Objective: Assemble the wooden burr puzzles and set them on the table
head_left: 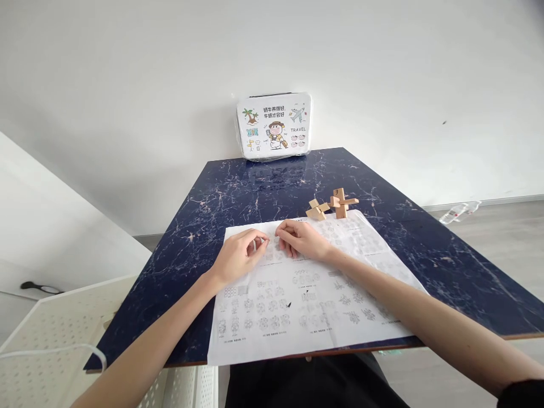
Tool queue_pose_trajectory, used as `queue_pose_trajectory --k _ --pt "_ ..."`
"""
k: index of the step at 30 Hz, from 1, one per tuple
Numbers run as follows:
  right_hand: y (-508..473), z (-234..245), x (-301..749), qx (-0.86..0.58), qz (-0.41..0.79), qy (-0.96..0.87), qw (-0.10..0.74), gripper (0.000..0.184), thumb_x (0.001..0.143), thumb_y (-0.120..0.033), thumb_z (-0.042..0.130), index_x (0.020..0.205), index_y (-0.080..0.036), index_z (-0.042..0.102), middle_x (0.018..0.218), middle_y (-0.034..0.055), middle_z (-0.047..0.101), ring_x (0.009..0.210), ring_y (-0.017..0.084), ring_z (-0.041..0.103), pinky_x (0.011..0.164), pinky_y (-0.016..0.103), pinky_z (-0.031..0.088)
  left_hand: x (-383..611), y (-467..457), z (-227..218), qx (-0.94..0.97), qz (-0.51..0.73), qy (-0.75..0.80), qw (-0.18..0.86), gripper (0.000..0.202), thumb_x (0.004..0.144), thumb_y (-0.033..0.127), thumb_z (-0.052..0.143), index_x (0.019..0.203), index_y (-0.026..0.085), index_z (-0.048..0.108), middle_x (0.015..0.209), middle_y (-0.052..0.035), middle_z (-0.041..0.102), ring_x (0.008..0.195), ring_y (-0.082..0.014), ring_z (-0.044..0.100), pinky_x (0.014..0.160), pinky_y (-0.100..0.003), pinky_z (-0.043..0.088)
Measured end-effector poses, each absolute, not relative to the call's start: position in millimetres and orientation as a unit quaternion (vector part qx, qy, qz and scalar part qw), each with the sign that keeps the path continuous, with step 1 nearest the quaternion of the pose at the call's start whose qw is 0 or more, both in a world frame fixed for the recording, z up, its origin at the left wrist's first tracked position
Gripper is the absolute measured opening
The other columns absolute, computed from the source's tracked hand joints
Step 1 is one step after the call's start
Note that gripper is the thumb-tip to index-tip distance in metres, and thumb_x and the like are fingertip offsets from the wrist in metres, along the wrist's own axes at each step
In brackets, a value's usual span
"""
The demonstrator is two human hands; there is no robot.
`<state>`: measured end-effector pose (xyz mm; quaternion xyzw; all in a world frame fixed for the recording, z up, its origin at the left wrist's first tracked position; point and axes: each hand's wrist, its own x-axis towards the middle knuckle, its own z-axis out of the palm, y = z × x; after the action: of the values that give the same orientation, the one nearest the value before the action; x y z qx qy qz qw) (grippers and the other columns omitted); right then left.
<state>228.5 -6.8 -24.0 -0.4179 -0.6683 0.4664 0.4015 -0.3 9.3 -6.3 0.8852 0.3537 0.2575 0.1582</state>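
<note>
A large white instruction sheet (255,334), printed with small puzzle diagrams, lies on the dark blue table near its front edge. Above its left upper part is my left hand (241,253), fingers curled and the thumb meeting the forefinger in a pinch. My right hand (304,241) faces it across a small gap, its fingers bent downward over the sheet. Whatever either hand may hold is too small or hidden to make out. Just beyond the right hand, by the sheet's far edge, stand two interlocking wooden puzzles: a low one (318,211) and a taller cross-shaped one (340,204).
At the back of the blue marbled table (191,215), a white cartoon-printed case (276,126) in clear plastic leans against the wall. A perforated cream-coloured unit (51,334) with a white cable (55,348) stands at left. Clear plastic packaging (459,212) is on the right.
</note>
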Motion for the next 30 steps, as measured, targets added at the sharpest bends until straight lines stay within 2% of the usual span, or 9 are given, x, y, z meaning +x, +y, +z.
queue_pose_trajectory --k 4,10,21,30 --pt "-6.9 -23.2 228.5 -0.429 0.458 -0.670 0.397 0.026 0.102 -0.041 0.051 0.084 -0.022 0.056 0.071 0.0015 0.069 0.048 0.012 0.060 0.046 0.028 0.049 -4.3 8.4 -4.9 0.905 0.249 0.329 0.107 0.017 0.104 0.030 0.054 0.102 0.021 0.069 0.083 0.0001 0.071 0.060 -0.0113 0.056 0.061 -0.026 0.044" --pt "-10.4 -24.4 225.1 -0.443 0.435 -0.685 0.382 0.023 0.101 -0.038 0.050 0.086 -0.023 0.057 0.072 0.0016 0.069 0.051 0.013 0.056 0.047 0.027 0.045 -7.6 9.1 -7.1 0.927 0.212 0.295 0.089 0.022 0.105 0.032 0.051 0.103 0.020 0.069 0.076 -0.0002 0.072 0.060 -0.0130 0.062 0.062 -0.027 0.046" --pt "-10.8 -28.7 224.1 -0.448 0.379 -0.721 0.369 0.020 0.102 -0.033 0.051 0.086 -0.023 0.059 0.072 -0.0001 0.071 0.053 0.013 0.055 0.058 0.029 0.044 -7.7 12.9 -8.7 0.930 0.172 0.304 0.115 0.022 0.104 0.034 0.052 0.104 0.021 0.069 0.072 0.0000 0.068 0.061 -0.0148 0.063 0.063 -0.028 0.046" --pt "-12.3 -28.5 223.7 -0.452 0.345 -0.740 0.360 0.018 0.102 -0.027 0.051 0.088 -0.023 0.061 0.070 -0.0005 0.072 0.055 0.014 0.058 0.062 0.029 0.045 -5.1 14.1 -7.9 0.906 0.193 0.335 0.170 0.026 0.102 0.043 0.054 0.103 0.023 0.071 0.066 0.0016 0.063 0.057 -0.0147 0.058 0.059 -0.027 0.042"
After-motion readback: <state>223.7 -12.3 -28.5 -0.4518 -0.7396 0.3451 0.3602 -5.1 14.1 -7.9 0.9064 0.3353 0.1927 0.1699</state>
